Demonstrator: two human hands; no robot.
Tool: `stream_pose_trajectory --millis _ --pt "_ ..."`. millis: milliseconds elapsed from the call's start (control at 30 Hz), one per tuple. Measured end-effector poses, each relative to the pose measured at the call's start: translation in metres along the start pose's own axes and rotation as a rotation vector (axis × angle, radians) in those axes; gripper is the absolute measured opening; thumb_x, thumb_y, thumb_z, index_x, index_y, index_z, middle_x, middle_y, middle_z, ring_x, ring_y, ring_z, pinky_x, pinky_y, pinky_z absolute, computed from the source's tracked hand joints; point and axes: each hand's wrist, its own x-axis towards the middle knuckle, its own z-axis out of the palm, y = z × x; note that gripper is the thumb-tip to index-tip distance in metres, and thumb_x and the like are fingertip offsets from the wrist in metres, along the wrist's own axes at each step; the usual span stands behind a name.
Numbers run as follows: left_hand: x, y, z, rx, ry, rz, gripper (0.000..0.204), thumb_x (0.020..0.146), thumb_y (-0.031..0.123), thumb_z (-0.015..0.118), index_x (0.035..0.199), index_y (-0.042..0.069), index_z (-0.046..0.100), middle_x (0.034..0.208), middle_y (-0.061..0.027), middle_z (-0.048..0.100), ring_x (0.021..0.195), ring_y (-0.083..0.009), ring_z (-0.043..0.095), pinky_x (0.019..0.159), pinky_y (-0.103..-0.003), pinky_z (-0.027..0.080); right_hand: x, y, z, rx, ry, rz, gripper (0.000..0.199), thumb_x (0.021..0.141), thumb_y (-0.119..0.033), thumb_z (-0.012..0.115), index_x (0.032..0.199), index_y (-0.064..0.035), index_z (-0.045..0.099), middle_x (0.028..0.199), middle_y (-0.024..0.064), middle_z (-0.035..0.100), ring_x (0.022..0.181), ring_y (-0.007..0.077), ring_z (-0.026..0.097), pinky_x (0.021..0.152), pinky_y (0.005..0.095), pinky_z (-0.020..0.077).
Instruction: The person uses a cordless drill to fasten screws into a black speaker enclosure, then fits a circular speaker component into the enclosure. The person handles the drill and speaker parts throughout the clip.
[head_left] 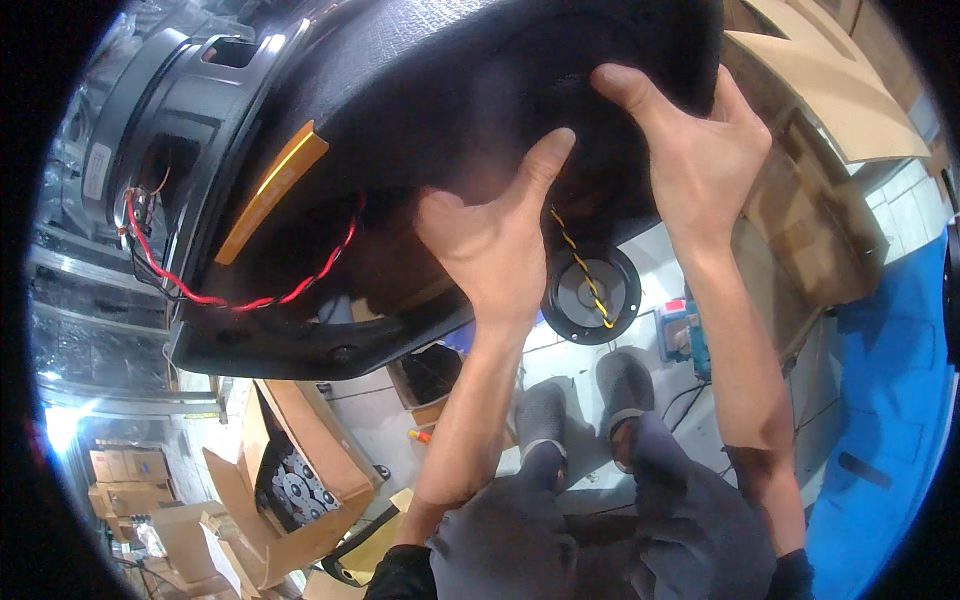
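A big black speaker cabinet (380, 100) with a grained, glossy skin fills the upper middle, tilted. On its left side sits a large speaker driver (165, 130), from which twisted red and black wires (270, 303) loop into the cabinet. A yellow-brown strip (272, 190) lies along the cabinet near that driver. My left hand (490, 245) holds the cabinet's lower part, thumb pointing up and its other fingers mostly hidden. Around the right edge curl the fingers of my right hand (700, 150), its thumb against the dark face. Below hangs a small round speaker (592, 296) with a yellow-black twisted wire (580, 262).
An open carton of grey round parts (300, 490) stands at the lower left, with more boxes (130, 480) behind it. Cardboard (810, 90) and a blue panel (880, 430) are on the right. A teal and red item (680, 330) lies on the tiled floor near my feet.
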Motion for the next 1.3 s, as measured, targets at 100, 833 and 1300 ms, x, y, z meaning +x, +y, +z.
stream_pose_trajectory --millis 100,833,1300 --pt "0.004 -0.001 0.005 -0.119 0.006 -0.02 0.023 0.075 0.012 0.083 0.087 -0.003 0.069 0.086 -0.0033 0.069 0.075 -0.0121 0.062 0.074 -0.027 0.046 0.004 0.001 -0.002 0.003 -0.025 0.006 0.031 0.075 -0.016 0.083 0.097 0.0025 0.072 0.088 0.0066 0.073 0.078 0.0109 0.066 0.075 0.0261 0.0529" --pt "0.002 0.002 0.007 -0.005 0.029 0.021 0.023 0.07 0.004 0.084 0.085 -0.005 0.069 0.096 -0.0077 0.068 0.081 -0.0132 0.056 0.081 -0.03 0.046 -0.149 -0.003 -0.155 -0.107 -0.092 0.501 0.024 0.094 -0.011 0.062 0.111 0.0044 0.065 0.098 0.0125 0.071 0.077 0.011 0.065 0.069 0.0241 0.0515" --pt "0.009 -0.014 0.009 -0.101 0.026 0.126 0.02 0.075 0.011 0.083 0.071 0.001 0.066 0.084 -0.0099 0.069 0.066 -0.0142 0.061 0.068 -0.03 0.056 -0.208 0.026 -0.163 0.144 -0.653 1.089 0.022 0.09 -0.017 0.067 0.1 0.0034 0.069 0.081 0.003 0.069 0.072 0.0049 0.059 0.064 0.0226 0.0477"
